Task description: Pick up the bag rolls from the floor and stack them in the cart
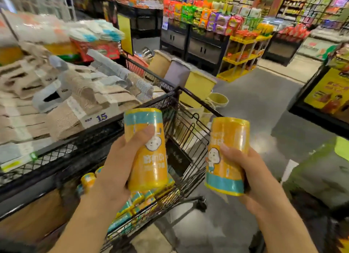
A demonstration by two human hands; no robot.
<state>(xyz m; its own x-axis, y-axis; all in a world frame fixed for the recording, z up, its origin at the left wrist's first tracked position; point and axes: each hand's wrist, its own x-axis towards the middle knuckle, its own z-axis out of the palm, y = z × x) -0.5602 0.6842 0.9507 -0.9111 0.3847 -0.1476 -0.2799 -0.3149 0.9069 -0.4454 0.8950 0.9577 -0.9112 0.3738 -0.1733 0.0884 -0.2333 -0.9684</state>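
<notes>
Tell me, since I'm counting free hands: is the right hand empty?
No, the right hand grips a yellow bag roll.

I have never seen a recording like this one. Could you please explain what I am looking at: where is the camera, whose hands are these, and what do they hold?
No machine is here. One wide-angle camera sits on a person's head and looks forward and down, so the two bare hands are that person's own. The left hand grips an upright yellow bag roll with a teal band at its top. The right hand grips a matching yellow roll with the teal band at its bottom. Below them stands a black wire shopping cart, and more yellow and teal rolls already lie in it. On the left, a shelf holds folded beige cloth goods.
</notes>
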